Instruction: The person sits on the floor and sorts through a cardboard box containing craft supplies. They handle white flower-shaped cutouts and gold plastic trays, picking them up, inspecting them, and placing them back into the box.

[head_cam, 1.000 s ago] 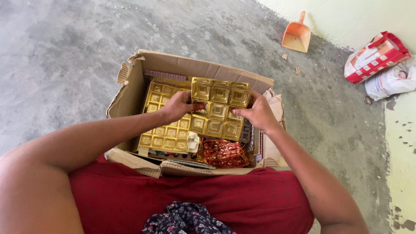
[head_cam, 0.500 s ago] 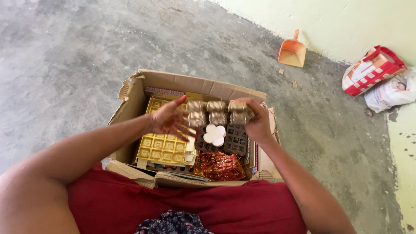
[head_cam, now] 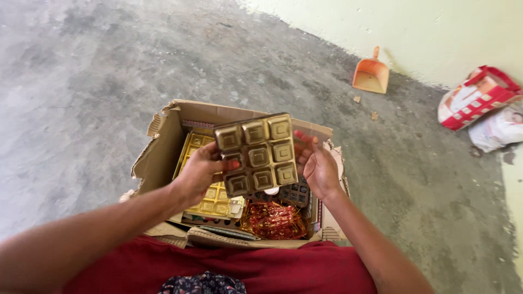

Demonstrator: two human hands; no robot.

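The left hand (head_cam: 200, 173) pinches the gold moulded tray (head_cam: 256, 154) by its left edge, above the cardboard box (head_cam: 163, 147). The right hand (head_cam: 317, 166) is open beside the right edge. It looks light, thin and flexible; best held by both edges.

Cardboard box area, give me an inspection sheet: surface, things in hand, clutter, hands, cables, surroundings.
Surface: bare grey concrete floor, stained.
Things in hand: gold tray with nine square cups, lifted above the open cardboard box; more gold trays, a dark tray and red wrapped sweets lie inside.
Clutter: orange dustpan, red and white bag, small scraps.
Hands: left hand grips the tray's left edge; right hand open beside its right edge, contact unclear.
Cables: nothing seen.
Surroundings: pale green wall, paint flaking low down.
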